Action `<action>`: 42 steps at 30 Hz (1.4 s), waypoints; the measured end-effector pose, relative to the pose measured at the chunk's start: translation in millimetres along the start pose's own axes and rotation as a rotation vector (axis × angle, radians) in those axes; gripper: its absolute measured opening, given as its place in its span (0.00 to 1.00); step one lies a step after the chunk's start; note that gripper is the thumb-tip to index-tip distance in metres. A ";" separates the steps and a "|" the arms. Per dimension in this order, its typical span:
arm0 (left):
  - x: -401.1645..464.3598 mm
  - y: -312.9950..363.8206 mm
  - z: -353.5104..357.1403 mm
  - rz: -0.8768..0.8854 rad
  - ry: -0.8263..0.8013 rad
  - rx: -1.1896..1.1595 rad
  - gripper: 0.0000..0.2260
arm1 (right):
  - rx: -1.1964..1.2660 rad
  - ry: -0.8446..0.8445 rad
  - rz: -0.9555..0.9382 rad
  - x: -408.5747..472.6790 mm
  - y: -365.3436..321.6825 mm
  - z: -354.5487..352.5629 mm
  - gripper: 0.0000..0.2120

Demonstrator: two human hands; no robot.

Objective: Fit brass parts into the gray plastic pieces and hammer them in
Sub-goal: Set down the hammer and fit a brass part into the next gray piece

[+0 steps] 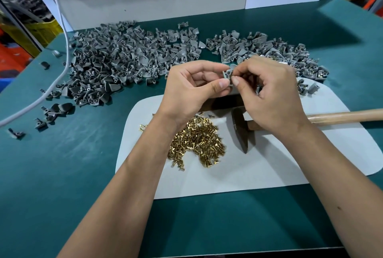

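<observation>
My left hand (192, 86) pinches a small gray plastic piece (228, 73) held up above the white mat. My right hand (269, 94) meets it from the right, thumb and forefinger pinched at the piece's lower edge; whatever they hold is hidden by the fingertips. A heap of brass parts (199, 141) lies on the mat below my left wrist. The hammer (241, 131) rests on the mat, its dark head beside the brass, its wooden handle running off to the right under my right wrist.
A large pile of gray plastic pieces (124, 63) covers the green table at back left; a second pile (275, 52) with brass visible in them lies at back right. A white cable (62, 30) runs down the left. White panels stand behind. The white mat (248, 175) has bare room at front.
</observation>
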State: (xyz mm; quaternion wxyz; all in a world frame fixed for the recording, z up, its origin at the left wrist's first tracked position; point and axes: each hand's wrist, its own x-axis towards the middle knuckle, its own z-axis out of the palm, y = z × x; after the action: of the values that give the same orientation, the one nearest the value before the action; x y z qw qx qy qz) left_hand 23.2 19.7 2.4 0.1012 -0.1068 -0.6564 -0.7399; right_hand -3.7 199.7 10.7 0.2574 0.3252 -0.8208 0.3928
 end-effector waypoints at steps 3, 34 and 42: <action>0.6 -1.9 1.5 0.080 0.040 0.223 0.11 | 0.009 -0.056 0.024 2.8 2.7 -5.6 0.03; 8.0 -8.2 -17.2 -0.138 0.215 0.609 0.05 | -0.142 -0.409 0.266 33.5 -8.6 -27.5 0.12; 9.1 -5.8 -16.1 -0.134 0.183 0.622 0.05 | -0.184 -0.140 0.168 35.2 -18.0 -18.6 0.11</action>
State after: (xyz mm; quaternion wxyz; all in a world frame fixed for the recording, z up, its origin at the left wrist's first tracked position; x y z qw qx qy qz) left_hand 12.4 4.3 -2.3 0.1386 0.0395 -0.8448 -0.5154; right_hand -10.5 194.5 53.5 0.1946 0.2568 -0.8937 0.3123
